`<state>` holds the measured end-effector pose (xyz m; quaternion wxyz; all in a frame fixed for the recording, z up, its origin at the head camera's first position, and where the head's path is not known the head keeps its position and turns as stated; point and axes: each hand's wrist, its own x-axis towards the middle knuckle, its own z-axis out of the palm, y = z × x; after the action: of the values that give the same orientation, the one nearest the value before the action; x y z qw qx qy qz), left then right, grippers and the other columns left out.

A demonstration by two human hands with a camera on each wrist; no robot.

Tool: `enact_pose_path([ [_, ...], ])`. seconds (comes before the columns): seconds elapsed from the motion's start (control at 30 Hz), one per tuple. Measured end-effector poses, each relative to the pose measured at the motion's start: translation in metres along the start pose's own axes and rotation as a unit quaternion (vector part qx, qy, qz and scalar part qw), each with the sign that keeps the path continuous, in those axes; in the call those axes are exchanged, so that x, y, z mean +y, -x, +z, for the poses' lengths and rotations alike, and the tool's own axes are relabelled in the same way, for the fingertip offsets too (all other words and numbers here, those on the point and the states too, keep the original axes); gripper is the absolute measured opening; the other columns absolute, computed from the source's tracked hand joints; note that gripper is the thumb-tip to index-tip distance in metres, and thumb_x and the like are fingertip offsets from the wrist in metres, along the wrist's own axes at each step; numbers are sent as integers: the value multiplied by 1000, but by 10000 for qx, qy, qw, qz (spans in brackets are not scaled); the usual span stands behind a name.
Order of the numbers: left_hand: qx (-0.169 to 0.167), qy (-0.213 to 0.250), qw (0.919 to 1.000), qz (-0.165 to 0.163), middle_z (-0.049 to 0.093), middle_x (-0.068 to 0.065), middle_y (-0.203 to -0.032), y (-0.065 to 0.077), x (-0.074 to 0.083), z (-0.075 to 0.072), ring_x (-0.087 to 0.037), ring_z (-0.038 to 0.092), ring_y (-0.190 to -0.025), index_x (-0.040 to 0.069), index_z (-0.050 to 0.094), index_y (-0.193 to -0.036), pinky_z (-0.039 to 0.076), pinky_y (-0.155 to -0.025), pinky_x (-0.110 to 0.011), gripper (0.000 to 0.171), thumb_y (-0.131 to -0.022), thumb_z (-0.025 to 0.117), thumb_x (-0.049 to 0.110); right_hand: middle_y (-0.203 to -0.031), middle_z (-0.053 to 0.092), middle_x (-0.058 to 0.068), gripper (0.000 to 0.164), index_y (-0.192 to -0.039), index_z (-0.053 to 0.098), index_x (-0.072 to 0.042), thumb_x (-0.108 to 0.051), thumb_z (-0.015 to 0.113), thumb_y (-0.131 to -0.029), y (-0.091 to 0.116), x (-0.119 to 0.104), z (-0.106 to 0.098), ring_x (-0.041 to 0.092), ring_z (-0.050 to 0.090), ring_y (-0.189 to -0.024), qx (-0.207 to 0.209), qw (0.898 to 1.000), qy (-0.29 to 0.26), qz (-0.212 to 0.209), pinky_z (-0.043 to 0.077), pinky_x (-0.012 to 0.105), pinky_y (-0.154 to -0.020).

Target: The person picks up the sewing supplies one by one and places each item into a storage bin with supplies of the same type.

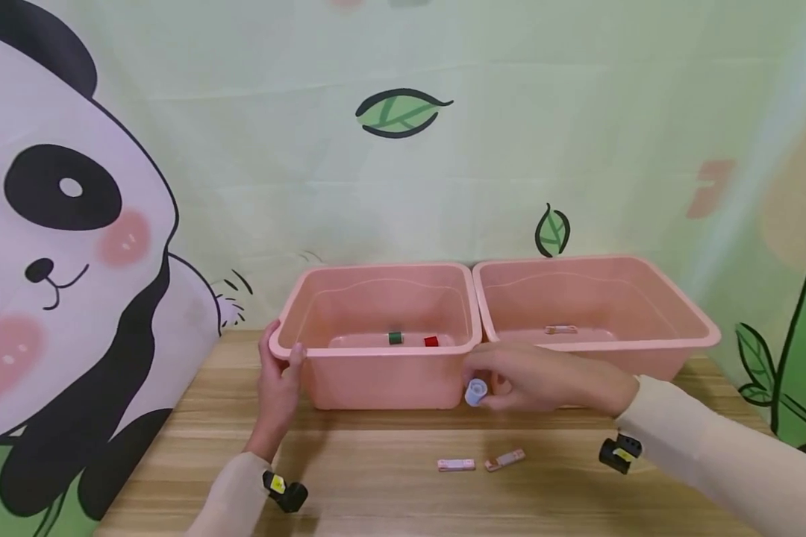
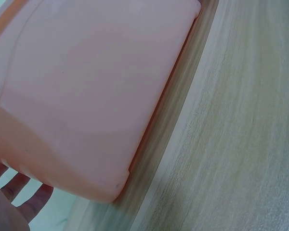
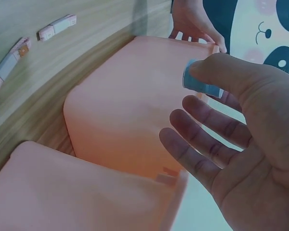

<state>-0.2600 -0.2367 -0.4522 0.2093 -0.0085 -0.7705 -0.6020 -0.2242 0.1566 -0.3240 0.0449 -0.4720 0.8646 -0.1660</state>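
My right hand (image 1: 537,377) pinches a small light-blue cylinder (image 1: 475,392) with a hollow end between thumb and index finger. It is in front of the place where two pink bins meet; in the right wrist view the other fingers are spread apart from the cylinder (image 3: 197,79). At the front left corner of the left pink bin (image 1: 383,380), my left hand (image 1: 278,380) grips the rim, thumb on the front and fingers around the outer side. A small green cylinder (image 1: 395,338) and a small red one (image 1: 431,341) lie inside that bin.
Beside it stands the right pink bin (image 1: 651,345), holding a small flat pink-and-white bar (image 1: 560,329). On the wooden table (image 1: 376,485) in front lie two similar bars, one straight (image 1: 456,465) and one angled (image 1: 504,460). A panda-printed cloth (image 1: 275,149) hangs behind.
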Motion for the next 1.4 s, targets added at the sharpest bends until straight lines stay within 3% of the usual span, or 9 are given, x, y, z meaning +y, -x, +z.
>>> enact_pose_path([
  [0.17,-30,70,10000,-62,38,0,-159,2,1,1,-23,46,-132,39,20,-160,42,-112,-50,64,-106,52,46,-99,61,-13,22,-112,67,-21,-15,75,-92,-1,0,-5,6,55,-85,72,10000,18,-47,52,23,-76],
  [0.6,42,205,9998,68,39,-2,-157,-1,-2,2,-23,47,-131,38,22,-159,43,-111,-50,61,-107,53,42,-96,62,-12,17,-103,66,-20,-12,76,-92,-10,5,-17,6,61,-87,218,9990,-363,-163,56,24,-78],
  [0.9,-13,186,9998,17,38,0,-159,-1,-2,1,-23,46,-131,37,20,-160,42,-112,-51,62,-107,52,40,-96,64,-10,19,-104,67,-18,-12,79,-90,-13,8,-25,16,63,-88,245,9990,-344,-115,58,28,-78],
  [1.2,75,14,10000,16,40,1,-157,-1,-3,1,-20,48,-128,39,21,-160,48,-103,-32,62,-107,52,43,-97,65,-10,16,-103,68,-18,-12,77,-91,-17,13,-32,19,65,-90,315,9991,-255,-121,60,37,-80],
  [1.4,75,48,9999,55,40,-1,-157,-2,-4,2,-21,48,-128,39,21,-159,46,-108,-46,62,-106,52,44,-97,64,-10,16,-102,67,-19,-12,77,-91,-18,13,-36,19,65,-90,327,9993,-133,-132,58,31,-80],
])
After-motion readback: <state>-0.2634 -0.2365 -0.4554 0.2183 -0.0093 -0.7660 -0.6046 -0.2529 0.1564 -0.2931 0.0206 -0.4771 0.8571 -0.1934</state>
